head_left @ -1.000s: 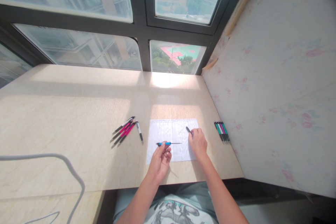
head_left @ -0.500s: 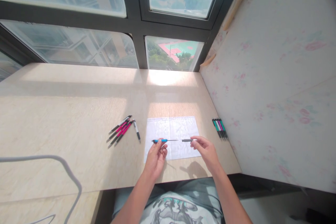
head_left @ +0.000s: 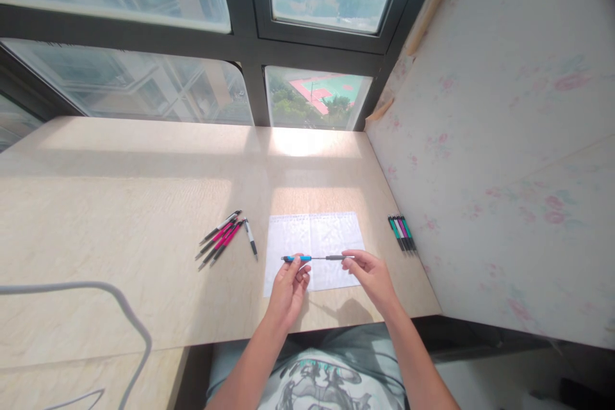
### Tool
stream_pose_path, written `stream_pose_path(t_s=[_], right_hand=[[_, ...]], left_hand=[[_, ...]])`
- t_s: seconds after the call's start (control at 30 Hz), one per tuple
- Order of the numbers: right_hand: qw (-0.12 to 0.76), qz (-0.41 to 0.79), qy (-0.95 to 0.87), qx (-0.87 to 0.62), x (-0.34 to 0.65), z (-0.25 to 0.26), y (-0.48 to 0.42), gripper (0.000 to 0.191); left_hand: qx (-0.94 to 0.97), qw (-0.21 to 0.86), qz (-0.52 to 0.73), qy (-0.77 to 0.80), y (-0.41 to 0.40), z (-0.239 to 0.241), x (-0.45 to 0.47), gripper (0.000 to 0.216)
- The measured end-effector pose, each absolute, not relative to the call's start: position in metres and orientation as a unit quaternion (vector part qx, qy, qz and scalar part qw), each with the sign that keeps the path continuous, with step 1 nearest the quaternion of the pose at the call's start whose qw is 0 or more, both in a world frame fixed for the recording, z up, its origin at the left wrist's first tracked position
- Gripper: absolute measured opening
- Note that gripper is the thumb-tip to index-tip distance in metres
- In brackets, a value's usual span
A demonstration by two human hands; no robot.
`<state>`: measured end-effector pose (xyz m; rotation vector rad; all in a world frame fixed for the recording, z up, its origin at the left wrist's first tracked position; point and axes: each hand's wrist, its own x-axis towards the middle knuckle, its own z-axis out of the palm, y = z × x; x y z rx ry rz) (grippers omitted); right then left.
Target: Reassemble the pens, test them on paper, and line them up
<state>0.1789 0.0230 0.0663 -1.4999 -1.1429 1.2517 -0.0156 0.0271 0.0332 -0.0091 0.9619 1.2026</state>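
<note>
Above a white sheet of paper (head_left: 288,230), my left hand (head_left: 289,285) pinches the blue upper barrel of a pen (head_left: 304,259), with its thin refill sticking out to the right. Between thumb and fingers, my right hand (head_left: 369,273) grips the dark grey lower barrel of the pen (head_left: 335,258). The refill's tip is at the open end of that grey barrel and seems to have entered it; how deep I cannot tell. Both parts lie level and in line with each other.
Several pink and white pens (head_left: 221,240) lie loosely at left, and one white pen (head_left: 250,239) is apart from them. Several green, white and purple pens (head_left: 402,234) are lined up by the wall at right. A grey cable (head_left: 115,298) loops over the table's left front.
My hands have come closer together. The gap between the refill tip and the grey barrel has closed, and the two parts now meet.
</note>
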Motion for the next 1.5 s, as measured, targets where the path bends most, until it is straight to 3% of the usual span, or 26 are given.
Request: stream_pose_path(t_s=[0.57,1.03,1.3,1.5], right_hand=[[0.451,0.513,-0.449,-0.576,0.161,0.056,0.007,0.036],[0.421,0.464,-0.510,-0.590,0.164,0.062,-0.001,0.035],[0.380,0.398,-0.557,-0.623,0.167,0.058,-0.003,0.058],[0.400,0.475,-0.527,-0.580,0.170,0.055,-0.004,0.056]], left_hand=[[0.046,0.734,0.522,0.431,0.004,0.044,-0.004,0.028],[0.061,0.727,0.526,0.438,-0.007,0.043,-0.008,0.024],[0.108,0.721,0.524,0.441,-0.010,0.044,-0.008,0.029],[0.069,0.715,0.534,0.446,-0.013,0.044,-0.008,0.024]])
